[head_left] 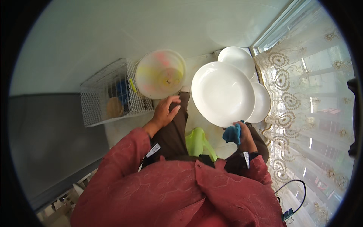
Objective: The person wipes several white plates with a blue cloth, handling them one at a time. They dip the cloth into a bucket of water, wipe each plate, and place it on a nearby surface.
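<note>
My right hand point(246, 136) grips the near rim of a large white plate point(222, 93), with a blue cloth point(233, 134) bunched between it and my fingers. Two more white plates, an upper one point(238, 58) and a lower one point(261, 102), show partly behind the large plate's right side. Nothing is held in my left hand point(166, 112), whose fingers are apart above my left leg. Just beyond that hand is a whitish plastic basin point(160, 74) with yellow and pink patches and small dark bits on its bottom.
A white wire-mesh basket point(99, 105) holding blue and tan items stands at the left, beside a dark grey panel point(56, 136). Between my legs is a light-green plastic object point(195, 142). An embroidered lace curtain point(306, 99) hangs along the right, and a pale wall rises ahead.
</note>
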{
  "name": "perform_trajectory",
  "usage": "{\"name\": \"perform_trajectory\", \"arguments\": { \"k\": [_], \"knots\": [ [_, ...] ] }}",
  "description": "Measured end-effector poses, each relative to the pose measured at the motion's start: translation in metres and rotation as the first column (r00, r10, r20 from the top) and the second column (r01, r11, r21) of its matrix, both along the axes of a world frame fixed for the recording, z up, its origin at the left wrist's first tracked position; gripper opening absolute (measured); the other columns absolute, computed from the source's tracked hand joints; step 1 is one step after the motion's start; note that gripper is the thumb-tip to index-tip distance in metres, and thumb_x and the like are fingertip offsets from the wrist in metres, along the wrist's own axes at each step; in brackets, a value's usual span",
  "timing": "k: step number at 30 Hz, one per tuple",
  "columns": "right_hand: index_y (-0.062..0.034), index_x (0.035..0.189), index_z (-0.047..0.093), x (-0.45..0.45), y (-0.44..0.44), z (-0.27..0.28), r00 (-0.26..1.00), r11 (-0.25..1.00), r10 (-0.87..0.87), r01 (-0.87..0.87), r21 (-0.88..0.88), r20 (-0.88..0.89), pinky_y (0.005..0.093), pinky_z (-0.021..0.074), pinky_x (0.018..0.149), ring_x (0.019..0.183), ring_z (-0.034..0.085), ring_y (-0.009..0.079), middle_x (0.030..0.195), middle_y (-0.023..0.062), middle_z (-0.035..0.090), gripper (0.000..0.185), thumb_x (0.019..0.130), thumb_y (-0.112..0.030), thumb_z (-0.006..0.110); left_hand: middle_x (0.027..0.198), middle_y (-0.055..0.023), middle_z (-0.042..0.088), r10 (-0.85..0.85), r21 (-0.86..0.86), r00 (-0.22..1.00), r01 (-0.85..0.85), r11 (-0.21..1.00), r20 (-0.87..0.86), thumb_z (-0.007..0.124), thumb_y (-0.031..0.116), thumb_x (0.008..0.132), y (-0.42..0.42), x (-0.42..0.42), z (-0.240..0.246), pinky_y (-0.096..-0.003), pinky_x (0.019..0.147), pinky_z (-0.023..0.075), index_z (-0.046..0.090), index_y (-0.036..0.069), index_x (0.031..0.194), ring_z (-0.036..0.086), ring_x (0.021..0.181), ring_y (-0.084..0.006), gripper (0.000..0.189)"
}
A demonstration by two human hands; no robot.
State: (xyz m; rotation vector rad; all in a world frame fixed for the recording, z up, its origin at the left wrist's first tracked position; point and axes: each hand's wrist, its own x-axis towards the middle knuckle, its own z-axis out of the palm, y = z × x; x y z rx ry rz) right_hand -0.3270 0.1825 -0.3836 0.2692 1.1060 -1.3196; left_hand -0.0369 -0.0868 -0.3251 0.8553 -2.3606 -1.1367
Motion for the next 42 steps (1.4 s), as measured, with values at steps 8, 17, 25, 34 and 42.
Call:
{"name": "perform_trajectory", "arguments": {
  "k": [8,17,25,34,42],
  "knots": [
    [-0.0006,0.102,0.064,0.062,0.069,0.127,0.793,0.960,0.229,-0.280,-0.005,-0.564,0.0285,0.0524,0.071,0.077,0.064,0.0176,0.088,0.0057,0.066,0.025,0.078,-0.010,0.064,0.134,-0.0118,0.057,0.268,0.871,0.863,0.316,0.375,-0.428,0.057,0.047,0.095,0.043,0.032,0.047,-0.0375,0.107,0.0407,0.043,0.003,0.142,0.053,0.125,-0.0219,0.065],
    [-0.0071,0.100,0.065,0.079,0.064,0.139,-0.001,0.592,-0.254,-0.791,-0.154,-0.967,0.0309,0.0515,0.076,0.083,0.062,0.0201,0.099,0.0095,0.064,0.022,0.078,-0.008,0.068,0.130,-0.0192,0.058,0.196,0.936,0.917,0.331,0.116,-0.349,0.064,0.017,0.077,0.079,0.108,0.065,-0.0438,0.109,0.0397,0.043,-0.003,0.140,0.056,0.119,-0.0304,0.069],
    [-0.0018,0.090,0.063,0.068,0.008,0.116,0.646,0.813,0.532,-0.570,0.117,-0.547,0.0267,0.0493,0.059,0.060,0.056,0.0132,0.069,0.0015,0.058,0.024,0.088,-0.026,0.065,0.124,-0.0171,0.059,0.353,0.952,0.898,0.182,0.244,-0.263,0.059,0.005,0.070,0.099,0.143,0.061,-0.0441,0.105,0.0430,0.045,-0.004,0.136,0.058,0.114,-0.0318,0.068],
    [-0.0126,0.120,0.065,0.118,-0.042,0.142,0.531,0.866,0.264,-0.497,-0.043,-0.805,0.0274,0.0527,0.079,0.088,0.063,0.0120,0.102,0.0020,0.065,0.033,0.092,-0.029,0.070,0.109,-0.0178,0.062,0.583,0.970,0.783,0.106,0.218,-0.216,0.053,-0.002,0.067,0.107,0.145,0.041,-0.0447,0.095,0.0486,0.055,-0.010,0.116,0.061,0.101,-0.0335,0.050],
    [-0.0126,0.126,0.064,0.142,-0.024,0.121,-0.012,0.100,0.128,-0.995,0.025,-0.992,0.0399,0.0370,0.112,0.131,0.050,0.0296,0.140,0.0104,0.055,0.032,0.094,-0.012,0.062,0.110,-0.0176,0.062,0.571,0.977,0.806,0.038,0.208,-0.153,0.053,-0.002,0.066,0.102,0.148,0.045,-0.0450,0.094,0.0490,0.054,-0.011,0.117,0.061,0.102,-0.0329,0.051]
  ]
}}
